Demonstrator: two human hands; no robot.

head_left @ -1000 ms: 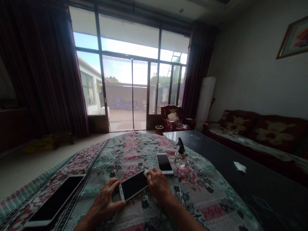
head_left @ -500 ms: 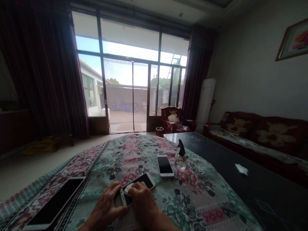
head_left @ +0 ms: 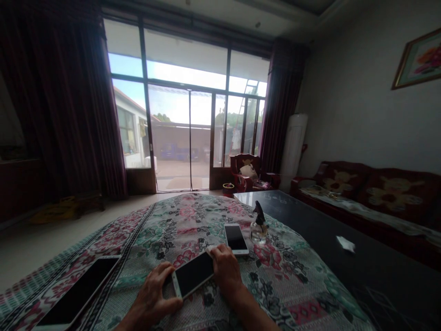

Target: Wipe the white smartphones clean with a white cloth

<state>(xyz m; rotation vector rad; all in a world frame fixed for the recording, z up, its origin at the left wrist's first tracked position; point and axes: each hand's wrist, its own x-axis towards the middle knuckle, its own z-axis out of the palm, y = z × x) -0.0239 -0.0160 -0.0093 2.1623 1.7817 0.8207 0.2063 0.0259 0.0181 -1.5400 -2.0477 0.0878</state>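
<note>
A white-edged smartphone [head_left: 192, 275] with a dark screen lies on a floral cloth [head_left: 275, 285]. My left hand [head_left: 153, 292] grips its near left end, fingers curled round the edge. My right hand [head_left: 224, 271] rests at the phone's far right end, fingers pressed down on a small white wad that shows only at its edge. A second white phone [head_left: 236, 238] lies just beyond my right hand. A small clear spray bottle [head_left: 258, 226] with a dark trigger head stands to the right of it.
A larger dark-screened phone [head_left: 77, 296] lies at the left on the cloth. To the right runs a dark glossy table [head_left: 361, 276] with a white scrap [head_left: 345, 243] on it. A sofa [head_left: 372, 193] lines the right wall; glass doors stand ahead.
My right hand slid from the phone's near left part back to its far right end, uncovering the screen. The left hand kept its hold. The view tilted slightly.
</note>
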